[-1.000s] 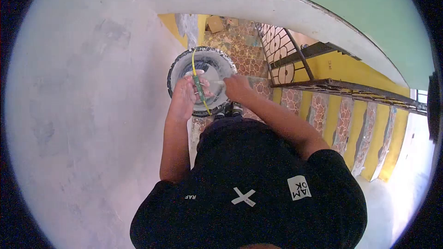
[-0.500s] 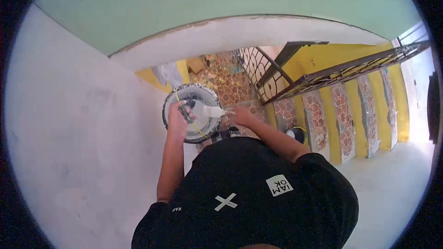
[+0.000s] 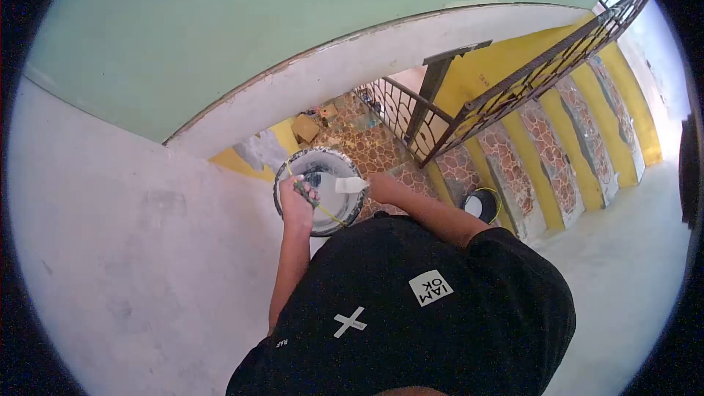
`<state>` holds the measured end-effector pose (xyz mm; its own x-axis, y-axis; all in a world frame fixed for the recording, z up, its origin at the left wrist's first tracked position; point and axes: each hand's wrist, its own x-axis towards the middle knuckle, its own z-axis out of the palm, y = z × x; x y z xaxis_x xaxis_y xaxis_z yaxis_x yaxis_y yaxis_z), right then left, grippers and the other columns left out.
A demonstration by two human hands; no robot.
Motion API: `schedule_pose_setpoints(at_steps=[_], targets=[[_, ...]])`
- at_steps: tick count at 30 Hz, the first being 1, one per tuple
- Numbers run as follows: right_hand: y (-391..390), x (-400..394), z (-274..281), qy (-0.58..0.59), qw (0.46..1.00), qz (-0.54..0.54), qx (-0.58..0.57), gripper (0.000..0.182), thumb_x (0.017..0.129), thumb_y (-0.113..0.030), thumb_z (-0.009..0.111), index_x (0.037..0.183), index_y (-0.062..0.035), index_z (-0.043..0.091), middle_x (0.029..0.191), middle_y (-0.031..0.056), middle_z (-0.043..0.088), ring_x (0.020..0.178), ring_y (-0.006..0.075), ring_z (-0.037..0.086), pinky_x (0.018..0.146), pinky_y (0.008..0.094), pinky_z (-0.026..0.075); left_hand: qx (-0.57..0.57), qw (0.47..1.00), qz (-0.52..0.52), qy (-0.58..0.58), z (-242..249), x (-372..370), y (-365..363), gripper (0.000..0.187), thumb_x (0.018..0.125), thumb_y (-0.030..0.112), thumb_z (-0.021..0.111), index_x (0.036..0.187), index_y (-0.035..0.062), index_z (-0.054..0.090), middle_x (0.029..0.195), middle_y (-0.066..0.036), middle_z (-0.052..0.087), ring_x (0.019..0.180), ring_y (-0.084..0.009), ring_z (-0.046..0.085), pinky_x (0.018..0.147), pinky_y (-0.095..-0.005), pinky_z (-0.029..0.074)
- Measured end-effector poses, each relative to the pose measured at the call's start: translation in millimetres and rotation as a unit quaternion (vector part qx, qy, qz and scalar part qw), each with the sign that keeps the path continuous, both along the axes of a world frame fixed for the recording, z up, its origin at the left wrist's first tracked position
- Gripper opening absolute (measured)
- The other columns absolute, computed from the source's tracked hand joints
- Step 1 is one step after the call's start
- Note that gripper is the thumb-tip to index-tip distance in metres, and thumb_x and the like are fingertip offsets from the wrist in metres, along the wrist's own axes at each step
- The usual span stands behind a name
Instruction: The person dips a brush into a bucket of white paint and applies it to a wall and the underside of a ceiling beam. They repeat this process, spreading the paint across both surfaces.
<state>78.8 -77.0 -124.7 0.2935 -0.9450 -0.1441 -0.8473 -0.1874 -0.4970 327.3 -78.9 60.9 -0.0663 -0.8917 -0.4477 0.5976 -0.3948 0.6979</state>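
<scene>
A dark bucket (image 3: 343, 161) with white-spattered edges hangs in front of me, whitish paint inside. My left hand (image 3: 295, 209) is closed around the green grip (image 3: 306, 194) on its yellow wire handle. Over the bucket's right side is a flat paintbrush (image 3: 350, 185), its broad end coated white and pointing left. My right hand (image 3: 383, 188) is closed on the brush's handle, at the right edge of the bucket.
A white-coated wall (image 3: 139, 249) rises close on the left. Yellow-sided stairs (image 3: 539, 132) with patterned treads climb to the right beside a dark metal railing (image 3: 513, 95). A dark round container (image 3: 480, 205) with a yellow wire stands low on the right. A cardboard box (image 3: 305, 128) lies below.
The view has turned, so the stairs and railing appear tilted and higher. In view, the bucket and both hands sit slightly right and lower. Both hands keep their holds.
</scene>
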Motion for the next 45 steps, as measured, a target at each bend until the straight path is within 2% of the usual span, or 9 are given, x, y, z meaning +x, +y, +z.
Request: schedule_pose_setpoints(at_steps=[7,14,18,20,24,26,30,32,45], targets=[[10,18,45,0.043,0.995,-0.083,0.037,0.03,0.079,-0.025,0.059,0.09,0.0012,0.068,0.09,0.0229,0.069,0.085,0.0395,0.068,0.078,0.0514,0.054,-0.018,0.999,-0.028,0.009,-6,7,8,0.025,0.092,0.036,0.049,0.097,0.0123,0.053,0.069,-0.003,0.047,0.061,-0.0185,0.048,0.063,-0.0358,0.042],[4,16,14,0.056,0.997,-0.043,-0.029,0.03,0.079,-0.026,0.058,0.086,0.0012,0.069,0.089,0.0231,0.069,0.088,0.0391,0.068,0.08,0.0514,0.054,-0.004,1.0,-0.009,0.022,-2,5,12,0.027,0.095,0.035,0.044,0.099,0.0104,0.054,0.07,-0.003,0.048,0.062,-0.0184,0.047,0.063,-0.0357,0.042],[-3,16,2,0.037,0.995,-0.071,0.061,0.029,0.081,-0.024,0.058,0.087,0.001,0.07,0.091,0.0226,0.07,0.089,0.0385,0.068,0.079,0.0501,0.054,-0.011,1.0,-0.026,0.01,-10,5,8,0.028,0.095,0.035,0.044,0.099,0.0094,0.055,0.07,-0.003,0.048,0.062,-0.0186,0.048,0.064,-0.036,0.043],[-7,11,-8,-0.162,0.964,-0.153,0.145,0.03,0.081,-0.025,0.06,0.094,0.001,0.067,0.092,0.0263,0.067,0.089,0.0412,0.066,0.08,0.05,0.051,-0.006,1.0,-0.011,0.003,-11,6,7,0.028,0.095,0.035,0.044,0.099,0.0093,0.055,0.07,-0.003,0.048,0.062,-0.0186,0.048,0.064,-0.0359,0.043],[-29,-6,25,-0.227,0.947,-0.174,0.149,0.028,0.085,-0.025,0.06,0.092,0.0001,0.068,0.089,0.0247,0.068,0.087,0.0411,0.067,0.074,0.0484,0.053,0.007,1.0,0.022,-0.015,-19,9,10,0.027,0.094,0.035,0.046,0.096,0.0096,0.055,0.07,-0.003,0.048,0.061,-0.0187,0.047,0.063,-0.0358,0.043],[-46,-16,16,-0.23,0.952,-0.184,-0.085,0.03,0.088,-0.027,0.058,0.098,0.0009,0.065,0.088,0.0254,0.066,0.086,0.0426,0.065,0.074,0.0494,0.051,0.019,0.999,0.027,-0.009,-21,14,7,0.025,0.093,0.035,0.048,0.092,0.0107,0.055,0.069,-0.003,0.046,0.06,-0.0186,0.045,0.061,-0.0362,0.042],[-87,-35,62,-0.202,0.933,-0.285,-0.089,0.022,0.092,-0.02,0.055,0.1,-0.0021,0.064,0.084,0.0231,0.066,0.083,0.0393,0.066,0.074,0.0442,0.051,0.038,0.997,0.068,0.007,-25,24,14,0.025,0.092,0.035,0.049,0.091,0.0113,0.055,0.068,-0.003,0.045,0.061,-0.019,0.047,0.061,-0.0364,0.043],[-111,-48,69,-0.256,0.898,-0.258,-0.246,0.02,0.093,-0.019,0.056,0.102,-0.0014,0.063,0.084,0.0234,0.065,0.083,0.0392,0.066,0.073,0.0441,0.05,0.031,0.997,0.075,0.001,-31,26,16,0.025,0.092,0.036,0.049,0.092,0.0112,0.055,0.068,-0.003,0.045,0.061,-0.0192,0.047,0.061,-0.0363,0.043],[-183,-35,153,-0.281,0.86,-0.327,-0.274,0.025,0.094,-0.014,0.057,0.108,0.0068,0.059,0.095,0.0272,0.066,0.09,0.0443,0.064,0.078,0.0457,0.049,0.04,0.989,0.143,-0.022,-25,45,27,0.03,0.091,0.041,0.05,0.095,0.0111,0.054,0.071,-0.003,0.045,0.062,-0.0188,0.047,0.061,-0.0354,0.043]])
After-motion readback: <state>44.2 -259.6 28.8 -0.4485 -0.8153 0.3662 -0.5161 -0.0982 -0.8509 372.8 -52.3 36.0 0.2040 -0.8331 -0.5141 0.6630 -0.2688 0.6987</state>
